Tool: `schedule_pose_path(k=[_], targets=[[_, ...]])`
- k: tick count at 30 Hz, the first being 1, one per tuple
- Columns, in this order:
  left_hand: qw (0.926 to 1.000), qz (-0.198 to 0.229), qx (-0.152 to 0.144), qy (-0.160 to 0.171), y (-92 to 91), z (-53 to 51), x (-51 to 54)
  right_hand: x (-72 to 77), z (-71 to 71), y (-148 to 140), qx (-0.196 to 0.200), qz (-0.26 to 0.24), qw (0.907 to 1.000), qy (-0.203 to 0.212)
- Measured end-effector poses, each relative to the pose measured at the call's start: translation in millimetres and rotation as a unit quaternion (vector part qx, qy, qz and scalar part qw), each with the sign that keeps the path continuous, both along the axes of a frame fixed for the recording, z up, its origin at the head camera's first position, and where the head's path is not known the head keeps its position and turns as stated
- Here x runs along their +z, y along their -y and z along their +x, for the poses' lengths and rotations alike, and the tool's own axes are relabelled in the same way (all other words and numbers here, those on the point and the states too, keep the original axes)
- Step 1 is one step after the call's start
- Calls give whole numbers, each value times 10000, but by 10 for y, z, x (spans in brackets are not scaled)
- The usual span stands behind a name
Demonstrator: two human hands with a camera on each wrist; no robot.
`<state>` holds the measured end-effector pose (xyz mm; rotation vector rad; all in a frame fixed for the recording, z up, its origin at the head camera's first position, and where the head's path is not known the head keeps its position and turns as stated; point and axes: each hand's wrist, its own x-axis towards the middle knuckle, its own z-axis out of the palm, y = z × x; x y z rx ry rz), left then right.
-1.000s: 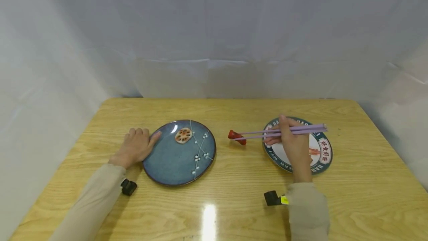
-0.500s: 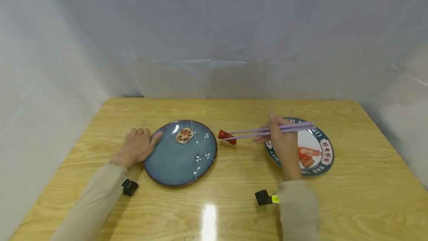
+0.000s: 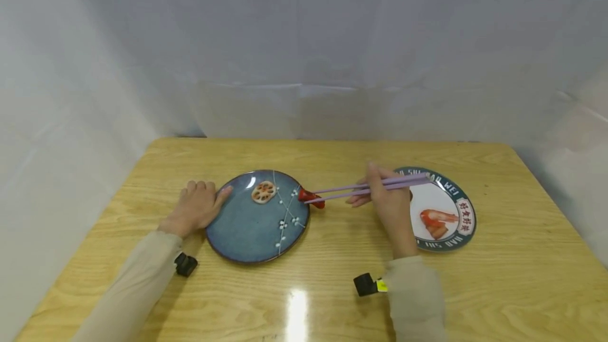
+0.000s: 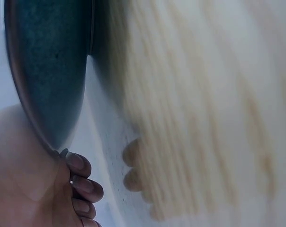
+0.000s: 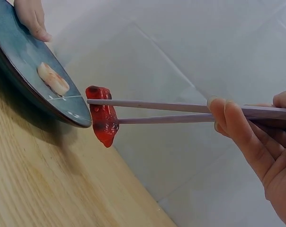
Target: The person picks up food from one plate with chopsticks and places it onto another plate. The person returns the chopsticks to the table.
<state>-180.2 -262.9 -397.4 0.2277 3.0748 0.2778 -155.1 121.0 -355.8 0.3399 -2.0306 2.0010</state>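
My left hand (image 3: 195,207) holds the near-left rim of a round blue plate (image 3: 237,231), its thumb lying over the edge. A lotus root slice (image 3: 263,192) lies on that plate near the back. With my right hand (image 3: 391,210) I grip a pair of lilac chopsticks (image 5: 166,106). Their tips pinch a glossy red piece of food (image 5: 103,116), whose exact kind I cannot tell. In the head view this red piece (image 3: 311,199) overlaps the plate's right rim. The right wrist view has it hanging just beyond the rim.
A white plate with a dark green lettered rim (image 3: 458,241) stands at the right, partly behind my right hand. It shows orange-red shrimp (image 3: 438,222), printed or real I cannot tell. Pale sheeting (image 3: 304,57) hangs behind the wooden table (image 3: 332,289).
My right hand has moved left, carrying the red piece in the chopsticks from between the plates to the blue plate's right rim. More of the lettered plate shows. My left hand stays put.
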Motion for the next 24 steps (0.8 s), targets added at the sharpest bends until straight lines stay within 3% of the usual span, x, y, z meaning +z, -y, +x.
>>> schedule_pose_path(k=[11,24], targets=[[10000,-15,-5,-22,-2,-3,1,21,-2,130,460,-242,9984,-225],[10000,-61,7,18,2,-18,-7,31,22,293,598,-331,9976,-120]])
